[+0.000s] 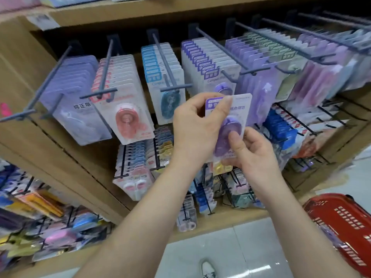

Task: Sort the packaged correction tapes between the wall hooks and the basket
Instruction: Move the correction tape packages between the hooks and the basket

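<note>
Fingers and thumb of the left hand pinch the top of a purple correction tape pack. The right hand grips its bottom, thumb on the front. It is held up just before the wall hooks. A red basket sits on the floor, low right.

Wooden shelving above pale tiled floor
</note>
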A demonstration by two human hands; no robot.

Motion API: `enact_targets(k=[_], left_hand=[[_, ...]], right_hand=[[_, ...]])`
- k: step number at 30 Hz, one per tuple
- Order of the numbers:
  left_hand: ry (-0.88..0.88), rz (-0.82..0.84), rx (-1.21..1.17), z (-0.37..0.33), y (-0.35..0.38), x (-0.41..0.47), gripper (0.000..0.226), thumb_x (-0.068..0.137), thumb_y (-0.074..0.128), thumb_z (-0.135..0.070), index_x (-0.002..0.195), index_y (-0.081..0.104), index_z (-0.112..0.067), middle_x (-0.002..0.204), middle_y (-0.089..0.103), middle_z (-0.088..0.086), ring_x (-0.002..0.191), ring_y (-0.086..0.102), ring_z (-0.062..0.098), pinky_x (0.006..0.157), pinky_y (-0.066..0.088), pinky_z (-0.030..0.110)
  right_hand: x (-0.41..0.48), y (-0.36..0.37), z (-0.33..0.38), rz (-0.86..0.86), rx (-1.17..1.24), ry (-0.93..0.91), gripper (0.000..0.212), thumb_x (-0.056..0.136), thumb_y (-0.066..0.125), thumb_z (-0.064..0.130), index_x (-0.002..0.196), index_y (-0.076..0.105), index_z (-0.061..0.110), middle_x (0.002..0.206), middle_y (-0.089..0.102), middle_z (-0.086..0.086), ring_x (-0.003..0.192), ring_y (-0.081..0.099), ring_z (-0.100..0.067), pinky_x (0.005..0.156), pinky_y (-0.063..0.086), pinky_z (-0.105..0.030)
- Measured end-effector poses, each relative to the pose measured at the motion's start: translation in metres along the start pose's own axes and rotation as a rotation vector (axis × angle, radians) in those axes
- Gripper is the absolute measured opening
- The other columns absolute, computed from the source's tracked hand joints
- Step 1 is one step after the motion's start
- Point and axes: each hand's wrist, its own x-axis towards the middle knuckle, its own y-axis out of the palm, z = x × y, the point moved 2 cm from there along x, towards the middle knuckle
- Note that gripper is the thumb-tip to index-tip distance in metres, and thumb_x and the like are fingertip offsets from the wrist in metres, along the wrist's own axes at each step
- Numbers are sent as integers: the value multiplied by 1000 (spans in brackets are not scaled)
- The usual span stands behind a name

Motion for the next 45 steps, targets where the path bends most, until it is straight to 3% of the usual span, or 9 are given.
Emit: enact_targets(k=[6,9,13,16,21,29,35,41,45], left_hand=[[94,-57,9,-3,23,18,11,88,74,-18,79,70,-23,69,67,-10,67,61,4,66,52,25],[96,-81,10,0,25,24,15,87,74,-19,77,68,-28,69,68,-10,69,63,7,69,55,33],[59,-60,14,2,25,31,14,90,71,-17,77,69,-22,68,66,-10,67,60,5,65,51,24],[-34,-56,-55,6,23,36,11,95,64,-15,86,69,-16,73,66,-8,70,60,1,68,49,16],[-73,55,14,12,10,21,30,95,57,-1,121,54,-16,106,73,3,91,69,8,84,56,26],[-84,61,265,31,-3,17,34,83,77,-14,96,60,-40,87,74,-7,78,70,9,74,58,25],[-43,-29,340,50,7,27,31,87,73,-14,97,62,-42,88,72,-16,81,68,4,82,57,28],[1,-35,466,56,7,28,21,91,68,-24,112,63,-28,84,66,-20,80,62,2,82,54,30],[47,-33,540,58,-6,14,50,87,69,-32,133,54,-23,114,62,-4,99,61,12,90,54,35]], right_hand=[[16,-4,5,-135,-6,-46,45,89,60,53,97,64,9,88,68,-23,75,62,-29,54,55,-38],[23,-3,5,-153,-25,-24,40,91,60,52,89,64,12,75,69,-6,72,62,-22,56,52,-39],[27,-5,3,-140,-29,20,48,82,57,56,85,64,9,73,63,-22,60,61,-27,46,51,-33],[31,-4,5,-129,-51,38,47,81,58,57,82,65,10,67,63,-12,50,60,-24,48,52,-40],[40,-5,4,-46,14,64,20,98,54,31,100,67,15,77,74,6,73,71,-10,55,58,-28],[62,-18,-3,-95,-157,25,17,90,64,39,87,67,23,71,69,11,69,66,-3,57,58,-23],[69,-38,-13,-86,-391,2,10,89,59,51,91,66,43,94,73,11,92,71,-14,83,58,-49],[50,-49,-11,-60,-407,86,17,96,60,20,95,66,37,88,73,1,84,71,-20,75,61,-42],[21,-60,-13,-33,-510,129,18,95,62,23,94,66,41,88,73,4,84,71,-15,84,58,-46]])
